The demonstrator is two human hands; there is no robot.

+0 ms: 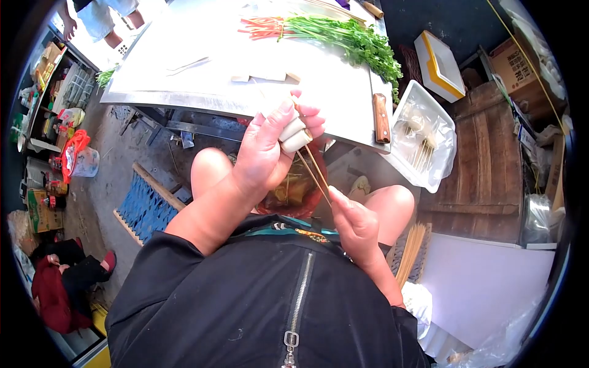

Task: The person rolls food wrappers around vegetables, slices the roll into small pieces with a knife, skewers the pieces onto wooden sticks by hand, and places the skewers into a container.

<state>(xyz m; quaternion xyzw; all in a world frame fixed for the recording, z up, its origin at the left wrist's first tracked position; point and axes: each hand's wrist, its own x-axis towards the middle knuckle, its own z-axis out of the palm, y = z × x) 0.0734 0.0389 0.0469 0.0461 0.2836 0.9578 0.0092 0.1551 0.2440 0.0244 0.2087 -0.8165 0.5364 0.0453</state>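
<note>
Rolls (294, 136), pale and stacked together, are gripped in your left hand (265, 140) near the table (184, 98), while your right hand (356, 226) pinches thin wooden sticks (318, 186) extending below them.

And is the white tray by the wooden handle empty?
The white tray isn't empty: thin sticks and pale pieces lie inside it. I can't tell exactly how full.
</note>
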